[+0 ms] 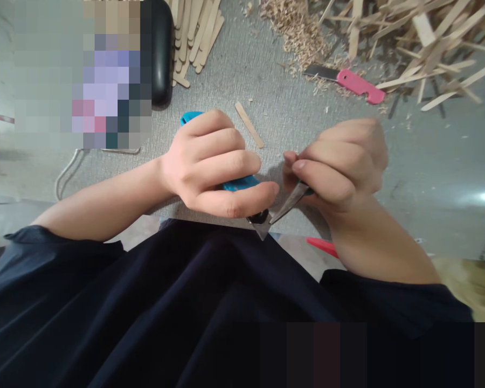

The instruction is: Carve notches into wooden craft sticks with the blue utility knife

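My left hand (220,164) is wrapped around a blue utility knife (240,184). Its short blade (262,230) pokes out below my index finger, close to my shirt. Closed in a fist with the thumb pressed in, my right hand (341,159) grips a grey, tapered metal tool (290,201), whose handle is mostly hidden. The tool's point meets or nearly meets the knife blade; I cannot tell if they touch. A single wooden craft stick (249,125) lies on the grey mat (222,94) just beyond my hands.
Craft sticks (196,32) are stacked beside a black case (162,54). Wood shavings (297,35) and a pile of cut sticks (432,43) spread at the far right, with a pink folding knife (359,86) lying open nearby. Something red (322,247) shows under my right forearm. A white cable (64,170) curves at left.
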Demonstrator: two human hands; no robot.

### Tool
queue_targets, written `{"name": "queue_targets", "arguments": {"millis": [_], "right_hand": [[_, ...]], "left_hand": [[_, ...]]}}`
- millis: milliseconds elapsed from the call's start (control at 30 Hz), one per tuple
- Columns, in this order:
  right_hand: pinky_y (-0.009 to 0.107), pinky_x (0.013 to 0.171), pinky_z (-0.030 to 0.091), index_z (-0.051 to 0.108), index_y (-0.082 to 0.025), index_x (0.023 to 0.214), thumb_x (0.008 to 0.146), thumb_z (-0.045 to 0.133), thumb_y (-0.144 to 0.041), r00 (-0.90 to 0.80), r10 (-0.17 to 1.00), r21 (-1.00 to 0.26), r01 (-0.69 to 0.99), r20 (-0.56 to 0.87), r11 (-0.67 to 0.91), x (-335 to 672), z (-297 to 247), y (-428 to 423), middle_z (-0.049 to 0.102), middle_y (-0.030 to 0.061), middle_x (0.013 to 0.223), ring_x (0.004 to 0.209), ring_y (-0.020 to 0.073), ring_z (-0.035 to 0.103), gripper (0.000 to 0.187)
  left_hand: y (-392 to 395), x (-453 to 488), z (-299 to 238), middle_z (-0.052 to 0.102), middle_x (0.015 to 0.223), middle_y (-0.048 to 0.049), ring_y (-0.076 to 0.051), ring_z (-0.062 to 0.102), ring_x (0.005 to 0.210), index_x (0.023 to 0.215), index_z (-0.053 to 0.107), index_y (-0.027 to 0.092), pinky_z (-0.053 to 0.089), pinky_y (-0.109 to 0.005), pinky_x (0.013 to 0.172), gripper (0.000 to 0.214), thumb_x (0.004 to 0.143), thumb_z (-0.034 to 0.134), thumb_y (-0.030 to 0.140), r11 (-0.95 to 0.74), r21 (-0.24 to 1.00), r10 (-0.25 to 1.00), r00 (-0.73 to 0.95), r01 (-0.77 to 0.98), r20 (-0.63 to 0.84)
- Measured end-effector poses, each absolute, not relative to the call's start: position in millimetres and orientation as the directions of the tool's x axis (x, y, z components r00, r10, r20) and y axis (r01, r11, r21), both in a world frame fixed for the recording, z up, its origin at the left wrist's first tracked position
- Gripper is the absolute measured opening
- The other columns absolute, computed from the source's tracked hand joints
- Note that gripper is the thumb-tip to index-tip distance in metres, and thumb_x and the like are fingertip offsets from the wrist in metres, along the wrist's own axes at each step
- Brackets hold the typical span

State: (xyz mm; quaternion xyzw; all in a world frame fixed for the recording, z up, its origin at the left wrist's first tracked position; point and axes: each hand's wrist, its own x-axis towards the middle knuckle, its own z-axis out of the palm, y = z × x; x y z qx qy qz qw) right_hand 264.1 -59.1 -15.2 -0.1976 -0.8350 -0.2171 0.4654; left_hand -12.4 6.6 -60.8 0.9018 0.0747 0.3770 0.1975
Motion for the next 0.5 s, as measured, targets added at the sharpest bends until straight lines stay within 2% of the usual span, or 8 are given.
{"name": "queue_targets", "arguments": {"millis": [100,200,267,300,333,367,433,500], "right_hand": [[0.033,0.067,0.049,0.068,-0.026,0.104,0.106,0.080,-0.007,-0.489,0.131,0.180,0.538,0.863,0.823,262.2,-9.5,-60.8,0.070,-0.0024,0.096,0.083,0.0152,0.063,0.022],[0.033,0.067,0.047,0.070,-0.026,0.103,0.106,0.084,-0.008,-0.478,0.098,0.196,0.527,0.873,0.827,267.0,-12.5,-62.3,0.072,-0.0040,0.096,0.082,0.0141,0.063,0.023],[0.034,0.070,0.048,0.071,-0.028,0.106,0.106,0.086,-0.010,-0.438,0.129,0.133,0.519,0.890,0.844,274.6,-21.8,-63.6,0.075,-0.0057,0.098,0.084,0.0142,0.067,0.024],[0.035,0.073,0.049,0.072,-0.030,0.108,0.106,0.088,-0.012,-0.405,0.180,0.061,0.516,0.896,0.854,279.6,-28.6,-64.5,0.075,-0.0073,0.097,0.085,0.0144,0.069,0.024],[0.037,0.079,0.052,0.071,-0.032,0.109,0.110,0.088,-0.016,-0.366,0.318,-0.071,0.551,0.875,0.832,285.2,-36.2,-65.5,0.072,-0.0087,0.090,0.087,0.0158,0.073,0.023],[0.038,0.079,0.052,0.069,-0.032,0.107,0.113,0.085,-0.023,-0.339,0.344,-0.112,0.549,0.876,0.828,291.1,-44.2,-66.7,0.068,-0.0090,0.082,0.084,0.0159,0.073,0.020],[0.036,0.073,0.050,0.065,-0.029,0.096,0.117,0.082,-0.036,-0.362,0.343,-0.067,0.596,0.867,0.800,302.7,-58.7,-69.7,0.063,-0.0079,0.075,0.077,0.0152,0.072,0.028],[0.037,0.073,0.052,0.060,-0.026,0.086,0.118,0.078,-0.049,-0.365,0.447,-0.096,0.678,0.817,0.729,312.1,-67.6,-73.2,0.059,-0.0063,0.072,0.075,0.0154,0.072,0.043]], "left_hand": [[4.0,-11.6,-60.2,0.060,0.072,0.0032,-0.017,0.067,0.062,0.112,0.081,0.042,0.067,-0.044,0.078,0.059,0.120,0.045,0.089,-0.872,0.486,0.392,0.677,0.057,0.624],[1.8,-11.7,-47.1,0.061,0.075,0.0043,-0.017,0.069,0.064,0.119,0.079,0.044,0.067,-0.041,0.074,0.040,0.123,0.052,0.074,-0.928,0.360,0.186,0.713,-0.099,0.676],[1.1,-11.8,-37.3,0.064,0.078,0.0045,-0.018,0.074,0.068,0.119,0.078,0.044,0.070,-0.042,0.076,0.035,0.123,0.056,0.071,-0.932,0.320,0.089,0.752,-0.168,0.653],[1.0,-11.5,-33.7,0.066,0.078,0.0041,-0.019,0.076,0.070,0.118,0.078,0.042,0.072,-0.043,0.078,0.039,0.123,0.056,0.073,-0.923,0.355,0.110,0.781,-0.149,0.615],[1.1,-10.8,-31.2,0.067,0.078,0.0036,-0.019,0.077,0.071,0.117,0.078,0.040,0.073,-0.044,0.080,0.044,0.122,0.055,0.077,-0.908,0.404,0.159,0.806,-0.106,0.570],[1.3,-9.9,-29.9,0.067,0.078,0.0030,-0.020,0.078,0.072,0.115,0.078,0.038,0.075,-0.046,0.082,0.050,0.121,0.053,0.082,-0.889,0.456,0.218,0.824,-0.054,0.523],[2.1,-7.6,-29.8,0.067,0.077,0.0025,-0.020,0.079,0.071,0.113,0.077,0.036,0.076,-0.048,0.084,0.059,0.120,0.049,0.087,-0.856,0.517,0.288,0.847,0.019,0.447],[2.8,-5.7,-30.9,0.067,0.077,0.0023,-0.021,0.079,0.071,0.113,0.077,0.035,0.077,-0.049,0.085,0.062,0.121,0.046,0.088,-0.853,0.521,0.270,0.870,0.017,0.413]]}}
